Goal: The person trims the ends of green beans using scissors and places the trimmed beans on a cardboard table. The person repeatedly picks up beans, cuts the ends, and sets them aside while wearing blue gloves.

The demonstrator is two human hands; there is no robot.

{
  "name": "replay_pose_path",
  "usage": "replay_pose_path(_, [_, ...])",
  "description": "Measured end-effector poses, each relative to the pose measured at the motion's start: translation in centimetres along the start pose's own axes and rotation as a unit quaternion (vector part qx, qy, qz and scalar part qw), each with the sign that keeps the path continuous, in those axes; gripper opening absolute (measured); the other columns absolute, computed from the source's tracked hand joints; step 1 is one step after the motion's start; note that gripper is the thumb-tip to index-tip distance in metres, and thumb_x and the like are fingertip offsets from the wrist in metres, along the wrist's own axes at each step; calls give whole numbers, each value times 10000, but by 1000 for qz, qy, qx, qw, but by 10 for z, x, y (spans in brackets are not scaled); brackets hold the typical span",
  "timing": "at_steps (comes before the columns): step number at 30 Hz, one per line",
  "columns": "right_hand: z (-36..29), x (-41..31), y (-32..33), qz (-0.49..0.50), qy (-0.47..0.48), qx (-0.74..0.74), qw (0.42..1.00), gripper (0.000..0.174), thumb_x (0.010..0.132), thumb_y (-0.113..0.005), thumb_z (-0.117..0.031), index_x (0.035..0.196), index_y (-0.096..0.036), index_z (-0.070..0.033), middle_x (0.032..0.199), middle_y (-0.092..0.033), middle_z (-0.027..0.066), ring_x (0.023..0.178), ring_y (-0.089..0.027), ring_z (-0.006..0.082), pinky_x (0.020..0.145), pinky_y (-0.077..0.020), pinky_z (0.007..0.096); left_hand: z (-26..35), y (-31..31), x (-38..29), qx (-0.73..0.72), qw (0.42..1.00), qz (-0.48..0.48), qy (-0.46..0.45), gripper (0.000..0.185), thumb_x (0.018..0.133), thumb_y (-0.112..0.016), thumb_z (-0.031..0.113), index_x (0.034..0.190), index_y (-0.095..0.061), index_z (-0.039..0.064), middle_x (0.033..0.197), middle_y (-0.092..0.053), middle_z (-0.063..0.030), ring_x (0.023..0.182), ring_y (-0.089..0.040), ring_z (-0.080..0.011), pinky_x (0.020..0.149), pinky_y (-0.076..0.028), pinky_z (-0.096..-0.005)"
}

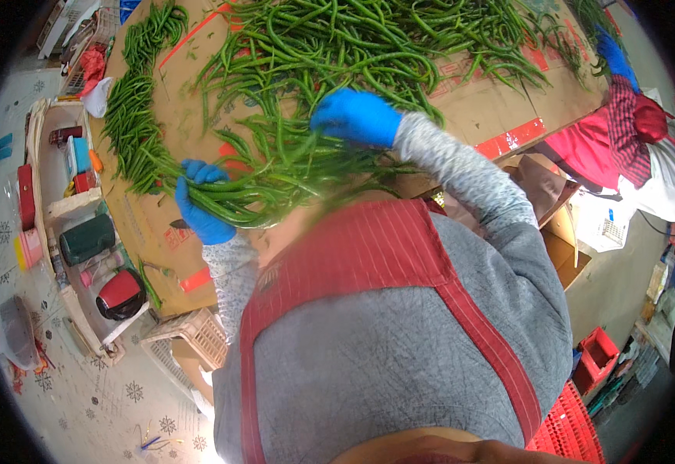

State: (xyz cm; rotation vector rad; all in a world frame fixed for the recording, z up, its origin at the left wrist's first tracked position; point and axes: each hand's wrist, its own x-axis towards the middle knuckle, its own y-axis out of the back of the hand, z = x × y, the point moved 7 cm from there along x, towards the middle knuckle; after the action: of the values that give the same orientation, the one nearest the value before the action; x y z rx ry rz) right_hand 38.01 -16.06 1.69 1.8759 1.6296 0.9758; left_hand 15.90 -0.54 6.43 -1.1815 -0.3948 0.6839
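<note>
My left hand (pixel 203 200), in a blue glove, is closed around the stem end of a bunch of long green chili peppers (pixel 245 203). My right hand (pixel 358 118), also blue-gloved and a little blurred, is above loose peppers at the near edge of the pile; its fingertips are hidden, so its hold is unclear. Beyond both hands a large heap of green peppers (pixel 360 46) lies on a table covered with brown cardboard (pixel 471 119). Along the table's left side, peppers lie in a dense, neatly aligned curved row (pixel 134 122).
At left stands a long tray (pixel 42 145) with a dark green cylinder (pixel 87 239) and a red-and-black object (pixel 120 294). A plastic crate (pixel 198 333) is below the table's near left corner. A co-worker's blue-gloved hand (pixel 616 55) touches greens at upper right.
</note>
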Motion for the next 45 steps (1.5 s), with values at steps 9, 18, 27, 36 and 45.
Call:
replay_pose_path(9, [-27,14,50,-47,-154,442,882,352,1007,-457,-311,1222,-653,-114,826,-605,-37,672,-481,43,596,-400,194,-31,1,9,167,985,29,24,304,893,-592,180,1156,-531,41,1130,-567,-74,1028,-558,-196,900,-476,-351])
replay_pose_path(18, [-52,13,-7,-79,-120,583,800,357,978,-510,-389,1099,-696,-110,733,-599,-60,598,-457,21,536,-355,186,-91,-35,24,235,959,61,148,431,895,-587,168,1286,-514,2,1272,-575,-159,1169,-564,-282,977,-490,-424])
replay_pose_path(27, [-41,-11,2,-35,-113,363,924,353,943,-606,-269,1168,-626,3,1062,-680,111,964,-624,180,874,-495,341,-73,-8,25,362,924,101,65,394,900,-613,142,1257,-540,-8,1144,-631,-144,1044,-623,-262,894,-532,-411])
replay_pose_path(36, [-38,-17,-18,83,-93,391,912,326,937,-597,-282,1131,-650,-26,998,-690,149,912,-665,258,817,-510,352,-59,10,15,270,956,79,77,401,911,-590,164,1267,-526,-9,1098,-628,-129,1003,-609,-252,879,-515,-399])
replay_pose_path(45, [17,-95,14,106,-157,-64,980,327,826,-671,-216,1129,-635,-99,1067,-596,160,967,-602,352,803,-505,452,19,30,16,174,981,80,-25,321,907,-577,177,1199,-525,54,1058,-582,-68,926,-566,-201,850,-493,-363])
